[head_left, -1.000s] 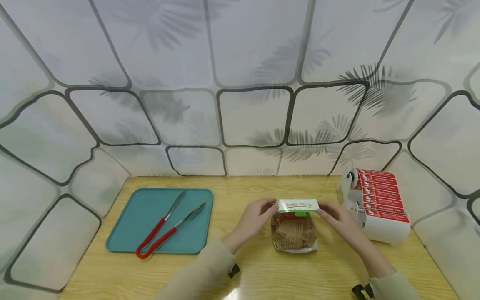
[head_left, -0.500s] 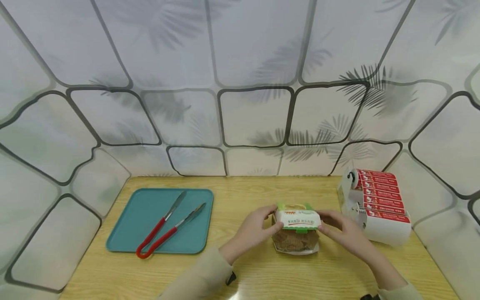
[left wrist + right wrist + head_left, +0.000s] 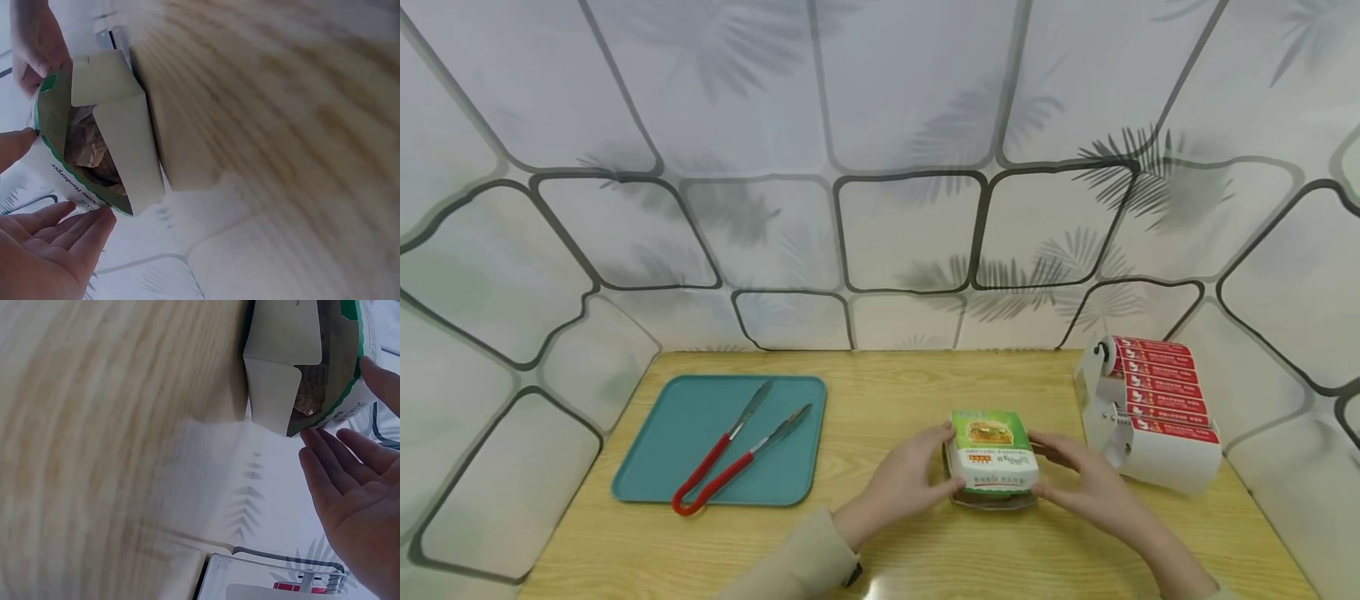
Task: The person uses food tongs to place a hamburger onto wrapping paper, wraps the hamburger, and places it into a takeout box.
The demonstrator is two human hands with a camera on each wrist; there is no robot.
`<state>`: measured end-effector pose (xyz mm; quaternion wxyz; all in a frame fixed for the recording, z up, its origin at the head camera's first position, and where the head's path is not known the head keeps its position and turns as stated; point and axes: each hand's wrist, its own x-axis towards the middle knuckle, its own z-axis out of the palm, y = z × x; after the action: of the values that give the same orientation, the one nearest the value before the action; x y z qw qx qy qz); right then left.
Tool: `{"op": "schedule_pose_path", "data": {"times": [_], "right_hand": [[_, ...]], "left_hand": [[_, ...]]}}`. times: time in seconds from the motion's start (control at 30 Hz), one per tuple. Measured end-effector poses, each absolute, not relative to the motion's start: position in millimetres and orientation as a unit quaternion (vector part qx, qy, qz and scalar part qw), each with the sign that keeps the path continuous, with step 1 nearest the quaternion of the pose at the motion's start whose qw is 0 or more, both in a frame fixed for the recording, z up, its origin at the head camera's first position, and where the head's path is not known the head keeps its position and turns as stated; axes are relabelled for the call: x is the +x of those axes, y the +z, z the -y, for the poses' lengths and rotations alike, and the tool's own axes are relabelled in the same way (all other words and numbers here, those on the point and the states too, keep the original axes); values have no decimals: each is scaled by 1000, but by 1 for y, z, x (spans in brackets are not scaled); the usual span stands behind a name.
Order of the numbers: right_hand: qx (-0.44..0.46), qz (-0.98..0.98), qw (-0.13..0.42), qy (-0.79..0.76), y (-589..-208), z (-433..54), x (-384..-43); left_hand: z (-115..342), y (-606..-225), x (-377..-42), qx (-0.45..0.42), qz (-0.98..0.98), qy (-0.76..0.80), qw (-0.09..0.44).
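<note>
In the head view a cardboard burger box (image 3: 992, 457) with a green and white lid stands on the table, its lid lowered over the base. My left hand (image 3: 901, 477) holds the lid's left side, thumb near the front corner and fingers farther back. On the opposite side my right hand (image 3: 1092, 485) holds the lid in the same way. Both wrist views show a gap between lid and base. Through it a brown paper wrapping (image 3: 91, 147) shows inside; whatever it wraps is hidden. White side flaps (image 3: 270, 394) stand up from the base.
A teal tray (image 3: 647, 450) lies at the left, with red-handled tongs (image 3: 718, 458) across it, their handle end past the front rim. At the right stands a white dispenser with a roll of red labels (image 3: 1165, 387). A patterned wall (image 3: 910, 250) closes off the back.
The lid has swung down toward the front over the paper wrapping, and its printed top now faces up. Both hands have moved down slightly with it.
</note>
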<state>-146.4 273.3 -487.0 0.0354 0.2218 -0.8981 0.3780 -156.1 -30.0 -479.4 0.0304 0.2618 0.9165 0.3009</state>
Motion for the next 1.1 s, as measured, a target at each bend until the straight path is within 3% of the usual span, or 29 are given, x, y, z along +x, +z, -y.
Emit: {"op": "schedule_pose_path", "data": {"times": [0.6, 1.1], "right_hand": [[234, 926, 86, 282, -497, -262, -133], [286, 920, 149, 221, -499, -259, -135]], "left_hand": [[30, -490, -142, 284, -925, 252, 19], [20, -490, -148, 344, -925, 151, -65]]}}
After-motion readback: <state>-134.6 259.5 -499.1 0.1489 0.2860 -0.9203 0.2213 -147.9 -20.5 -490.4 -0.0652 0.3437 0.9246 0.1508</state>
